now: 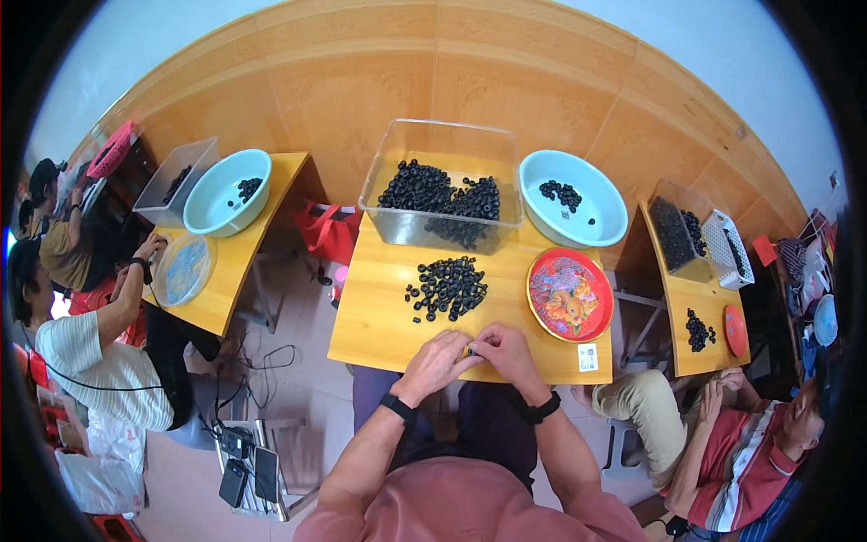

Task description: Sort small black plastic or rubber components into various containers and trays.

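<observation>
My left hand (440, 363) and my right hand (506, 352) meet at the table's front edge, fingers closed together. Between their fingertips shows a bit of a small black part (469, 351), mostly hidden by the fingers. Just beyond my hands lies a loose pile of small black ring-shaped parts (452, 287) on the yellow wooden table (370, 312). To the right of the pile sits a round red tray (605, 307) with a colourful patterned middle; its small contents are too fine to tell.
Behind the pile stands a clear plastic bin (384, 221) of black parts, beside a light blue basin (619, 212) holding several more. A white label (588, 358) lies at the front right corner. Seated people work at tables on both sides. A stool (262, 434) with phones and cables stands lower left.
</observation>
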`<state>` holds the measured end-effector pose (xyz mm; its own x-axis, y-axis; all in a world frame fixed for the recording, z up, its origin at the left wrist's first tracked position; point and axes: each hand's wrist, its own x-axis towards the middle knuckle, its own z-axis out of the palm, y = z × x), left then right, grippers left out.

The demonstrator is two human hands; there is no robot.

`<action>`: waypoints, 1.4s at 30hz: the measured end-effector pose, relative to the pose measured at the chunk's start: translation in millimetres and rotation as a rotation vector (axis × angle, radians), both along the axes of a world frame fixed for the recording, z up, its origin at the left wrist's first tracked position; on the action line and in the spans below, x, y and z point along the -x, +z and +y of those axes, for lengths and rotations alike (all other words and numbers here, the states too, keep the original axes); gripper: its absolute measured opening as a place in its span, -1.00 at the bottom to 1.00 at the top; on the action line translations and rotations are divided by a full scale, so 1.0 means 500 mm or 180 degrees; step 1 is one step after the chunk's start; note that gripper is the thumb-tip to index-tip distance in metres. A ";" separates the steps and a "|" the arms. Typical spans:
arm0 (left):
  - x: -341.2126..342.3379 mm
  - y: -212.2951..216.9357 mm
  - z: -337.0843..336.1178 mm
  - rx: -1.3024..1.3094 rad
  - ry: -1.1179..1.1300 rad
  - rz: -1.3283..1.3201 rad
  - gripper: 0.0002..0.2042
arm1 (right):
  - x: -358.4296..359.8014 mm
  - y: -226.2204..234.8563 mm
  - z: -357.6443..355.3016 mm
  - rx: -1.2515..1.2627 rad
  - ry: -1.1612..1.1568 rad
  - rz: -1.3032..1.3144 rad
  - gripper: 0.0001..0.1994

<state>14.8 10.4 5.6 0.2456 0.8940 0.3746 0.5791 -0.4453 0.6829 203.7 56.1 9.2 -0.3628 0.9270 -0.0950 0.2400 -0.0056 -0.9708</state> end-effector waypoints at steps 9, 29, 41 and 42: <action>0.004 0.026 -0.021 0.0287 -0.0039 0.0263 -0.73 | 0.000 0.001 -0.014 0.0390 0.0360 0.0177 -0.87; -0.002 0.010 -0.014 0.0122 -0.0104 0.0325 -0.73 | -0.013 0.000 -0.001 0.0871 0.0413 0.0494 -0.84; 0.009 0.010 -0.009 0.0241 0.0187 -0.0360 -0.77 | -0.128 0.311 0.239 -0.1701 -0.1524 -0.0184 -0.63; 0.008 0.009 -0.010 0.0275 0.0275 -0.0364 -0.77 | -0.113 0.327 0.217 -0.1607 -0.1291 -0.0661 -0.63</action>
